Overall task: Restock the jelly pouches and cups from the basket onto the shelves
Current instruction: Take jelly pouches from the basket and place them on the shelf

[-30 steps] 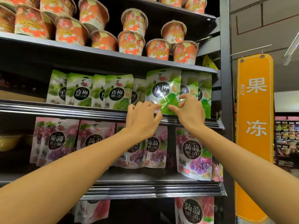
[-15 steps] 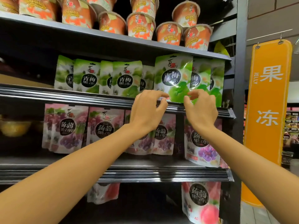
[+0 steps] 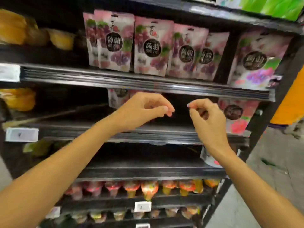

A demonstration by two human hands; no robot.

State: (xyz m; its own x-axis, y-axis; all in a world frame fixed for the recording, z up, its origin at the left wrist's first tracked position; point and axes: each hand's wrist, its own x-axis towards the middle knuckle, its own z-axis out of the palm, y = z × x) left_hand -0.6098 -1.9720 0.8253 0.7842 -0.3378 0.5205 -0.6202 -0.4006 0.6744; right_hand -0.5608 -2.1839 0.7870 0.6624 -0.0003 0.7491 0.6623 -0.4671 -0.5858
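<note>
My left hand [image 3: 141, 111] and my right hand [image 3: 209, 122] hover side by side in front of the shelf [image 3: 148, 130] with pink peach jelly pouches [image 3: 236, 116]. Both have curled fingers with thumb near fingertips and hold nothing. Another peach pouch [image 3: 115, 97] shows behind my left hand. One shelf up stands a row of purple grape jelly pouches [image 3: 153, 46]. Green pouches [image 3: 269, 5] peek in at the top right. Jelly cups [image 3: 148, 188] line the lower shelves. The basket is out of view.
Yellow packs [image 3: 60, 38] sit on the left of the grape shelf and below it [image 3: 19, 99]. A pouch [image 3: 209, 160] lies at the right of the shelf under my hands. An orange sign [image 3: 289, 102] hangs right of the rack; the floor is beyond it.
Both hands let go of the green pouch on the upper shelf and dropped about two shelves. My view tilted down, so the cup-topped shelf left the frame.
</note>
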